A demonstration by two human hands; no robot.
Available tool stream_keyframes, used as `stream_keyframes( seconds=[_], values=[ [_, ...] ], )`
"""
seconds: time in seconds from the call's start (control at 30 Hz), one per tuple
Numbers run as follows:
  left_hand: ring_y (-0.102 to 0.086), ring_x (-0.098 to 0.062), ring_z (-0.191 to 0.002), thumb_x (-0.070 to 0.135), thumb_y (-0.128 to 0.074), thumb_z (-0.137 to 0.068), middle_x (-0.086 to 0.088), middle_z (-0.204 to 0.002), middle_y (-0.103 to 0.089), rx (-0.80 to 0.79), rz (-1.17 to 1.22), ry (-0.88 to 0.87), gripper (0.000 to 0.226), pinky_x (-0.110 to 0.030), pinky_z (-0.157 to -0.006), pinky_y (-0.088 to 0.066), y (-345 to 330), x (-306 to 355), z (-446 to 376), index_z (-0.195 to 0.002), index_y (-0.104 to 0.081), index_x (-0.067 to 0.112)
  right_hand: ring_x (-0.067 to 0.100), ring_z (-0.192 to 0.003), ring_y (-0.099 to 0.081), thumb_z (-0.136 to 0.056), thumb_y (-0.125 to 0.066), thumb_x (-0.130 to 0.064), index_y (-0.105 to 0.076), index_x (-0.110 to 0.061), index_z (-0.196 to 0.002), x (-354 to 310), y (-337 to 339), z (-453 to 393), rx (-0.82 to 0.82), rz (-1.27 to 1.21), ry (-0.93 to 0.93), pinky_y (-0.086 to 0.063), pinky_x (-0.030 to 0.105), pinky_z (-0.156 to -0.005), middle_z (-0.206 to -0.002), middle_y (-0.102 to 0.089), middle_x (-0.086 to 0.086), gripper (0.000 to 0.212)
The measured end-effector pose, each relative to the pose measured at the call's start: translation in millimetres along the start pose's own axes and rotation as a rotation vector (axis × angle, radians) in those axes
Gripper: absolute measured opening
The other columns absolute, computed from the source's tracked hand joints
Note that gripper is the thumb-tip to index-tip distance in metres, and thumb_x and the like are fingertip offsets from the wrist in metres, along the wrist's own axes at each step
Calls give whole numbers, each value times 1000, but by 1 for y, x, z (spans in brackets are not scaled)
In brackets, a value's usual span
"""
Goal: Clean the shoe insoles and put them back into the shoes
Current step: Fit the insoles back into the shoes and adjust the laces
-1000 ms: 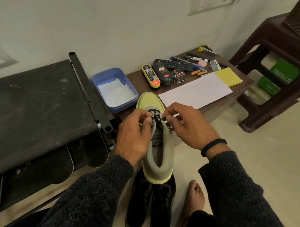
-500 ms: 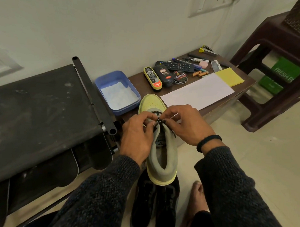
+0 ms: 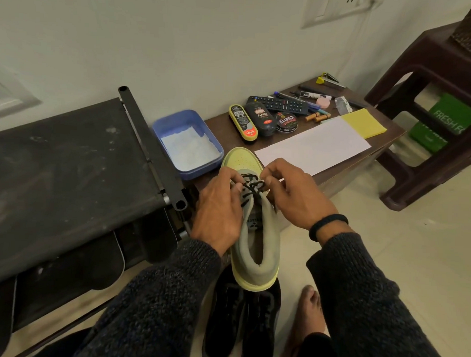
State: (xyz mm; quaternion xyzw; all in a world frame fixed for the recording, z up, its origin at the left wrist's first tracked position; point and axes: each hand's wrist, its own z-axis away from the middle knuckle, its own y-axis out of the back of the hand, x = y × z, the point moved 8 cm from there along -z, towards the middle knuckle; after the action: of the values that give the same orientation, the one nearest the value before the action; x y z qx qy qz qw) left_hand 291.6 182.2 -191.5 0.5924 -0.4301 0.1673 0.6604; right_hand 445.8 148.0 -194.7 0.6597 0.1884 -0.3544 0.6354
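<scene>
Laces (image 3: 251,185) pinched by fingers of both hands, left hand (image 3: 217,212) and right hand (image 3: 295,196), on the yellow-green shoe (image 3: 256,243); loosening apparently underway, insoles uncleaned.

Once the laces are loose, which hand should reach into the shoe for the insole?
Probably the right hand: both hands pinch the laces, but the left hand already lies along the shoe side and could steady it, leaving the right free above the opening.

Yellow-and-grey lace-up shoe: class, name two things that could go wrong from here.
1. Both hands, left hand and right hand, pinch the black laces, so the yellow-and-grey lace-up shoe has little support and might tip.
2. Its toe sits beside the blue plastic tub of white powder; a tug could nudge it.
</scene>
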Motion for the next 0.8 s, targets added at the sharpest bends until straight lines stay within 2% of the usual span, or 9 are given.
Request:
stream_keyframes(
  seconds=[0.07, 0.13, 0.23, 0.37, 0.43, 0.53, 0.6, 0.73, 0.8],
  values=[
    [-58, -9, -89, 16, -44, -105, 3, -98, -61, -2, 1, 1, 14, -14, -69, -41, 1, 0, -1, -109, -56, 23, 3, -85, -58, -103, -53, -19, -63, -28, -110, -5, -1, -3, 29, 39, 48, -46, 16, -70, -101, -63, -9, 16],
    [-59, -11, -91, 14, -46, -104, 2, -99, -62, 9, -13, 10, 17, -21, -74, -48, 1, -2, -2, -109, -59, 24, 1, -82, -55, -100, -59, -20, -67, -28, -108, -10, -3, -4, 30, 86, 90, -42, 13, -69, -97, -62, -11, 14],
    [-58, -12, -91, 17, -53, -102, 2, -101, -60, 14, -50, 5, 12, -24, -76, -48, 0, -4, -2, -107, -60, 25, 3, -83, -53, -98, -63, -19, -69, -25, -104, -13, -3, -7, 36, 121, 126, -40, 12, -70, -99, -65, -9, 11],
    [-54, -14, -91, 14, -52, -102, 1, -103, -55, -24, -129, -54, 12, -25, -76, -45, -5, 1, -12, -108, -59, 21, 11, -92, -53, -100, -57, -19, -63, -23, -105, -14, -9, -8, 30, 181, 138, -50, 30, -81, -104, -62, -4, 9],
    [-54, -14, -96, 11, -52, -102, -1, -108, -55, -77, -150, -52, 16, -23, -78, -44, -7, 1, -17, -113, -59, 20, 15, -93, -54, -100, -54, -16, -59, -21, -104, -14, -9, -8, 40, 186, 126, -51, 33, -82, -104, -60, -2, 8],
    [-56, -17, -99, 6, -61, -96, -2, -112, -56, -97, -228, -93, 30, -27, -83, -49, -7, 2, -19, -120, -59, 23, 16, -91, -55, -102, -50, -13, -56, -19, -104, -11, -5, -7, 63, 138, 102, -47, 24, -74, -102, -61, 0, 9],
    [-54, -16, -99, 6, -61, -95, -1, -111, -55, -86, -246, -85, 35, -25, -81, -46, -7, 0, -18, -123, -59, 26, 12, -87, -54, -103, -49, -14, -55, -20, -105, -8, -3, -6, 73, 107, 86, -41, 15, -69, -101, -61, -2, 8],
    [-53, -15, -90, 12, -53, -101, 1, -105, -52, -25, -237, -106, 22, -24, -73, -40, -8, 2, -15, -115, -57, 27, 2, -82, -53, -103, -52, -19, -58, -23, -112, -6, -1, -7, 137, 37, 45, -40, 14, -68, -99, -61, -9, 12],
    [-53, -18, -89, 18, -49, -103, 1, -105, -51, -22, -242, -95, 15, -29, -72, -45, -8, 2, -16, -113, -53, 29, 5, -85, -55, -103, -53, -22, -63, -23, -117, -8, -4, -10, 142, 65, 33, -47, 19, -75, -102, -63, -8, 17]
  ],
)
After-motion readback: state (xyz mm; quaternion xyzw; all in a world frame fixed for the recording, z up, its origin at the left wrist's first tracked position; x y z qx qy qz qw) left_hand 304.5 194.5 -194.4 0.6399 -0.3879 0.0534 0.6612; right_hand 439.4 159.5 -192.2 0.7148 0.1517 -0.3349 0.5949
